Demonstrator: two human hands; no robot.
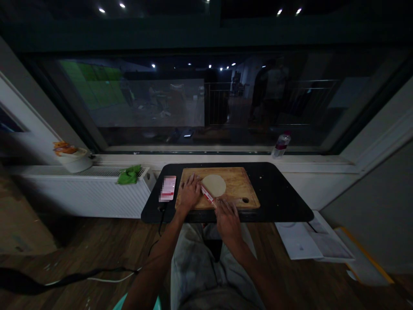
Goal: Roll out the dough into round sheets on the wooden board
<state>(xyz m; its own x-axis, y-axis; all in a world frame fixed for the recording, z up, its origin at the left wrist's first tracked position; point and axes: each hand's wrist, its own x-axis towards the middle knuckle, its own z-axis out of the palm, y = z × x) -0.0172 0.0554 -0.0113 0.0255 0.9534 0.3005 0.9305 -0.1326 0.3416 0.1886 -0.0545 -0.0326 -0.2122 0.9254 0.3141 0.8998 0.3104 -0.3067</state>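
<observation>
A round flat disc of pale dough [214, 184] lies on a wooden cutting board [240, 189] on a small black table [277, 193]. A thin red-and-white stick, like a rolling pin [208, 196], lies slanted along the dough's near left edge. My left hand [189, 192] rests flat on the stick's far end with fingers stretched. My right hand [226, 214] lies flat over its near end, fingers extended.
A phone-like flat object [167, 188] lies at the table's left edge with a cable hanging down. A white radiator [80, 193] holds a green cloth [129, 175] and a bowl [75, 159]. A water bottle [281, 144] stands on the sill. Papers [309, 243] lie on the floor at right.
</observation>
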